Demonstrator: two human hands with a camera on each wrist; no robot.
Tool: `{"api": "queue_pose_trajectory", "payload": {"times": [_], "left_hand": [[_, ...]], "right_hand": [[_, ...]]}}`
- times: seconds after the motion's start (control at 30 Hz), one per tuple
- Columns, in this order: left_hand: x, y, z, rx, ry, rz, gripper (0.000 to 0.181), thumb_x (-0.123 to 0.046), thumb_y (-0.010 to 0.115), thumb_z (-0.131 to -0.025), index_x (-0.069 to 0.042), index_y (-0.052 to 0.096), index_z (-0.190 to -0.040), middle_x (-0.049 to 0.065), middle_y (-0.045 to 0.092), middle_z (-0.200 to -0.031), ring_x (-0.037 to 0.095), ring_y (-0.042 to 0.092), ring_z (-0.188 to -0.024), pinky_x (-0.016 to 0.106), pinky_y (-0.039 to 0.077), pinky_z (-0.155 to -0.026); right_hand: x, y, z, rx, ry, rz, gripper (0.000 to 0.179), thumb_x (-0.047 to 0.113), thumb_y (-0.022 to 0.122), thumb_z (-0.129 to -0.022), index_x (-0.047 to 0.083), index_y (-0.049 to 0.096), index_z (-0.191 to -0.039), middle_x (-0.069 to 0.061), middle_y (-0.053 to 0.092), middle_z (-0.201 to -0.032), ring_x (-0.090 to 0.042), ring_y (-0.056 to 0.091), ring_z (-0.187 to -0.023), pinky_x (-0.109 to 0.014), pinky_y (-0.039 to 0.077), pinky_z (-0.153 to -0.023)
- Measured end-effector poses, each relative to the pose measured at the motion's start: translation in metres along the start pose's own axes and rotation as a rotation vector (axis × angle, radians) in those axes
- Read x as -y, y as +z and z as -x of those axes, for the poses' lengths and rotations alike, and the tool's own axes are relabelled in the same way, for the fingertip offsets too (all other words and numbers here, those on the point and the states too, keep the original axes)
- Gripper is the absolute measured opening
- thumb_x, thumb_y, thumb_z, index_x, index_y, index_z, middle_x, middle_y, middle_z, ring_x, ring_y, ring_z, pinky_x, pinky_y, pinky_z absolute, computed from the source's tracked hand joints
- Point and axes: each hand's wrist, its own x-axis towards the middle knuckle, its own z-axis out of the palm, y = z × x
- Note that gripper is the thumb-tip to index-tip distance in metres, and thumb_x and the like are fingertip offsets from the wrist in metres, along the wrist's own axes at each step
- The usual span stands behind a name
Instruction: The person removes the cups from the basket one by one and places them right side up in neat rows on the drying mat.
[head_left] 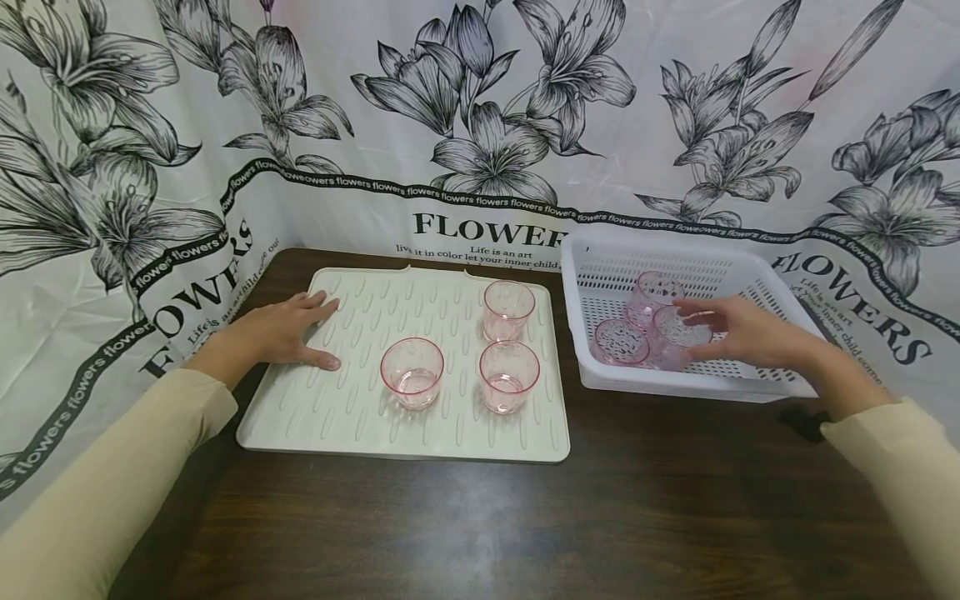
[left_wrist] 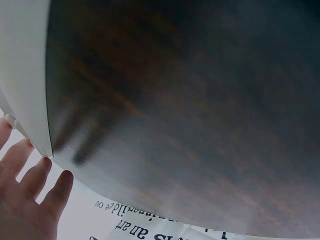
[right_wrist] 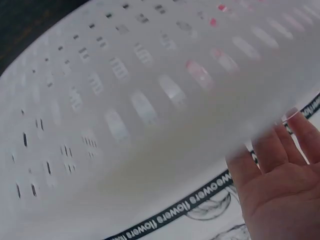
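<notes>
In the head view my left hand (head_left: pixel 288 332) rests with spread fingers on the left edge of a cream ridged drying mat (head_left: pixel 315 417). Three clear pink-rimmed glasses stand upright on the mat: a front-left glass (head_left: pixel 412 375), a front-right glass (head_left: pixel 509 379) and a back-right glass (head_left: pixel 508 310). Over the white basket (head_left: pixel 675 379), my right hand (head_left: pixel 750 332) grips a pink glass (head_left: pixel 671 342) at its rim, thumb on the near side and fingers on the far side. Two more glasses, one nearer (head_left: pixel 621 343) and one farther back (head_left: pixel 654 296), sit beside it inside the basket.
A dark wooden table (head_left: pixel 465 525) carries the mat and the basket side by side. Behind them hangs a white flower-printed cloth (head_left: pixel 322 200) with black lettering. The basket's slotted wall (right_wrist: pixel 165 120) fills much of the right wrist view. A small dark object (head_left: pixel 804 421) lies under my right wrist.
</notes>
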Motion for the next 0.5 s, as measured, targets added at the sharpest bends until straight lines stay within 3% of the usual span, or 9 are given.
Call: {"api": "queue_pose_trajectory", "payload": {"times": [0.5], "left_hand": [[-0.001, -0.001, 0.001, 0.003, 0.000, 0.001, 0.121, -0.082, 0.063, -0.071, -0.003, 0.028, -0.156, 0.029, 0.021, -0.159, 0.053, 0.020, -0.143, 0.073, 0.031, -0.101]], "right_hand": [[0.027, -0.033, -0.002, -0.105, 0.026, 0.071, 0.079, 0.024, 0.080, -0.086, -0.002, 0.040, -0.149, -0.028, 0.051, -0.140, -0.045, 0.057, -0.122, -0.058, 0.047, -0.096]]}}
